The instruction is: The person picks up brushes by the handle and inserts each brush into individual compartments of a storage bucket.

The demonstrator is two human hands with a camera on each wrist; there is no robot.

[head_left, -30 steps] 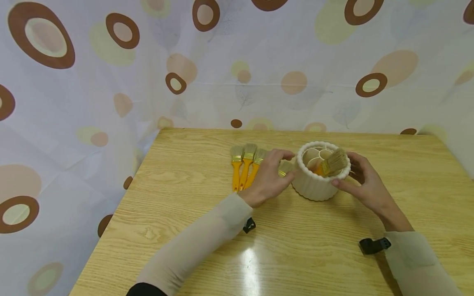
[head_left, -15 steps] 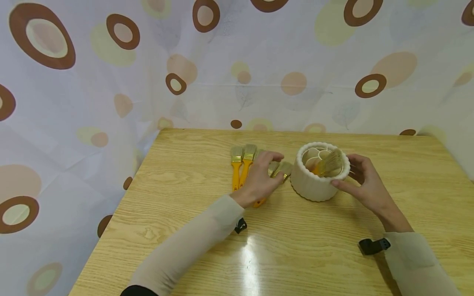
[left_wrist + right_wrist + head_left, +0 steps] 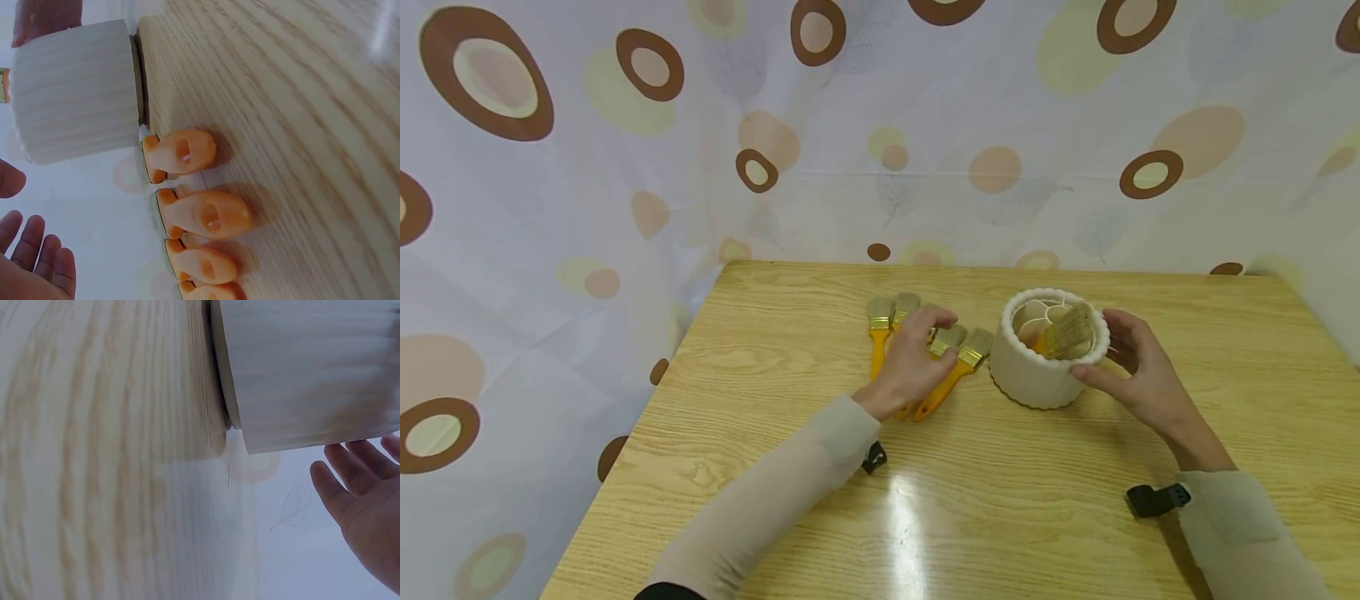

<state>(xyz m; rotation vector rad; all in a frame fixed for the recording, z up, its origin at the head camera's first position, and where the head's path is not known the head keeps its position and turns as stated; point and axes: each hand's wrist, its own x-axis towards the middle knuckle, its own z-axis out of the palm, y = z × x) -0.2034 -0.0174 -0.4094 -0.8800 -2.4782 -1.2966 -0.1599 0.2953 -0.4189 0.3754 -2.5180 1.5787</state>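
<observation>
A cream ribbed round pot (image 3: 1033, 379) with a beaded rim and ring-shaped dividers inside stands upright on the table. One paintbrush (image 3: 1069, 330) leans in it, bristles up. My right hand (image 3: 1138, 375) holds the pot's right side, thumb at the front of the rim and fingers round the far side; in the right wrist view its fingertips touch the ribbed wall (image 3: 306, 375). Left of the pot, several orange-handled paintbrushes (image 3: 955, 377) lie fanned out, bristles away from me. My left hand (image 3: 910, 362) hovers over them, fingers loosely bent and holding nothing, partly hiding the middle brushes.
The wood-grain table (image 3: 760, 333) runs back to a patterned curtain (image 3: 850, 208) behind and at the left. Handle ends of the lying brushes (image 3: 222, 214) point toward the front. A black device (image 3: 1157, 500) sits at my right wrist.
My left hand has drawn away from the pot, moving left over the lying brushes and uncovering the rightmost one. My right hand and the pot have barely moved.
</observation>
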